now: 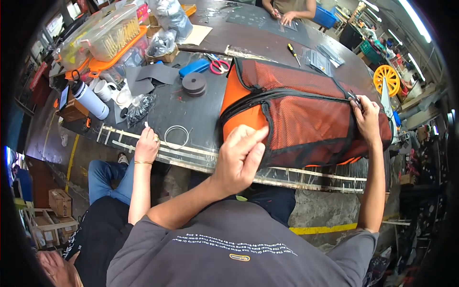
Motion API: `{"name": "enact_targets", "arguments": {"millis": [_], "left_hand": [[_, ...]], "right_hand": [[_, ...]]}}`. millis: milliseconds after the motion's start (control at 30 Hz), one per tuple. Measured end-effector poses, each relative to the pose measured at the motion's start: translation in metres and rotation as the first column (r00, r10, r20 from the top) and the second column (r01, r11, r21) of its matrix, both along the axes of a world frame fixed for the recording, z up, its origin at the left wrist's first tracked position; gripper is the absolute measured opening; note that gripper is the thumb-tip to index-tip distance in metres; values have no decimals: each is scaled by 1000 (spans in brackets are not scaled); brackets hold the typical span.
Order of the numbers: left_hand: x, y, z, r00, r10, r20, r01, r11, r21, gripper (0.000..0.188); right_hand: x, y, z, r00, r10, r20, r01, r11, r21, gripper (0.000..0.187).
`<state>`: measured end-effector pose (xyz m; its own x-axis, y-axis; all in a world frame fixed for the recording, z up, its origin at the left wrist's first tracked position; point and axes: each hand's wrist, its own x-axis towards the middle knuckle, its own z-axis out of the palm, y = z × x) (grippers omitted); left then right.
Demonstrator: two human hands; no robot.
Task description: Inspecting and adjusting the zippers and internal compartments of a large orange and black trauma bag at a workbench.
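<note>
An orange bag (306, 117) with dark mesh panels and black edging lies on the worktable in front of me. A black zipper runs along its top and round its left end, where bare orange fabric shows. At the bag's near left corner is my left hand (240, 155), fingers curled, one fingertip by the black edging. Whether it grips anything is hidden. Toward the bag's right end, my right hand (367, 112) pinches the zipper (353, 97) from above; a small dark part shows at its fingertips.
Left of me, a person's hand (147, 145) holds a small white piece near a wire coil (176, 137). Red-handled scissors (219, 67), a black webbing roll (194, 83), a bottle (91, 100) and plastic boxes (112, 40) stand beyond. A screwdriver (293, 54) lies behind the bag; another person's hands (287, 18) work at the far side.
</note>
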<state>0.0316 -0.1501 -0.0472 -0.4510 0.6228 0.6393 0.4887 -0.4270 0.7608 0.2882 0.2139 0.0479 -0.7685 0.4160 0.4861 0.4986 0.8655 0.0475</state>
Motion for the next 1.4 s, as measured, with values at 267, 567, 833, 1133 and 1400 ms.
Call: {"name": "enact_targets", "arguments": {"millis": [267, 567, 833, 1133, 1400], "left_hand": [[-6, 4, -8, 992, -33, 119, 40, 998, -57, 23], [-25, 25, -6, 855, -144, 498, 195, 979, -52, 72], [-53, 46, -10, 962, 201, 184, -176, 974, -144, 20], [-69, 45, -4, 999, 32, 3, -32, 989, -145, 11], [-81, 52, -19, 993, -50, 108, 69, 982, -178, 12]], "right_hand": [[-39, -98, -4, 934, -29, -357, 3, 997, -72, 24], [-107, -246, -63, 901, 425, -86, -412, 901, 133, 57], [-92, -189, 6, 692, 255, -675, -671, 571, -472, 28], [-139, -64, 4, 914, 155, -375, -391, 587, -709, 25], [-160, -47, -24, 960, 196, -202, -281, 713, -642, 14]]}}
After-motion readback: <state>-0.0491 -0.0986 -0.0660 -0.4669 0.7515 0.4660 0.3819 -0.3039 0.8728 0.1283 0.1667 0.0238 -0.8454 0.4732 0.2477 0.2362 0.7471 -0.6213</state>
